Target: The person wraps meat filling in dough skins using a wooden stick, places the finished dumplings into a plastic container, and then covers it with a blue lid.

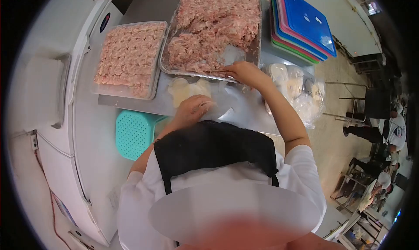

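My right hand [248,74] reaches to the near rim of a large metal tray [260,36] heaped with raw ground meat [214,14]. Its fingers are closed around a thin utensil [217,71], mostly hidden, whose end lies at the meat along that rim. My left hand [194,110] is low over the steel table, fingers curled inward; what they hold, if anything, I cannot make out. Just beyond it lie several thin, pale round dough wrappers [185,89], overlapping. Left of the tray, a clear plastic container [124,92] holds rows of filled, meat-topped pieces [128,58].
Coloured plastic lids [307,20] are stacked at the right back. Bagged pale rounds [297,88] lie at the table's right. A turquoise perforated basket [134,134] sits below the left table edge, beside a white freezer [94,149]. Other people [395,132] work far right.
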`<control>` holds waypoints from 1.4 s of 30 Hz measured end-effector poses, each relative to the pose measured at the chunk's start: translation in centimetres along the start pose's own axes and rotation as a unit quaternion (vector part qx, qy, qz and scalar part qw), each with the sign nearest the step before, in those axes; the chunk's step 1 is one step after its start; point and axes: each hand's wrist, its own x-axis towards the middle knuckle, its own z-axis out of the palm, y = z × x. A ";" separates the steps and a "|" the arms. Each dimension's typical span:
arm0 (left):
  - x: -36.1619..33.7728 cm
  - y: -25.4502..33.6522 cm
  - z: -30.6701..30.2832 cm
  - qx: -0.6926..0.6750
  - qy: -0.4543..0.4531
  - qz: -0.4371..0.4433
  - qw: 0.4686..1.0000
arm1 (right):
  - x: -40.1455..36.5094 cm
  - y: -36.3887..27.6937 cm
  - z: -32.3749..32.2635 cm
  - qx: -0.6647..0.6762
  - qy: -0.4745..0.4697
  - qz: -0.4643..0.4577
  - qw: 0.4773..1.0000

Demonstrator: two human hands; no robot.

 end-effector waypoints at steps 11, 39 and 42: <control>1.3 -6.1 -10.9 0.028 0.311 -0.086 0.946 | -1.0 -6.3 -2.8 -0.229 0.080 -0.093 0.966; 6.9 -5.5 -10.0 -0.422 0.366 -0.094 0.824 | 0.5 -5.1 0.2 0.377 0.100 0.092 0.916; 9.8 -3.9 -7.5 -0.513 0.316 -0.099 0.792 | 0.0 -5.9 -1.6 0.504 0.186 0.083 0.839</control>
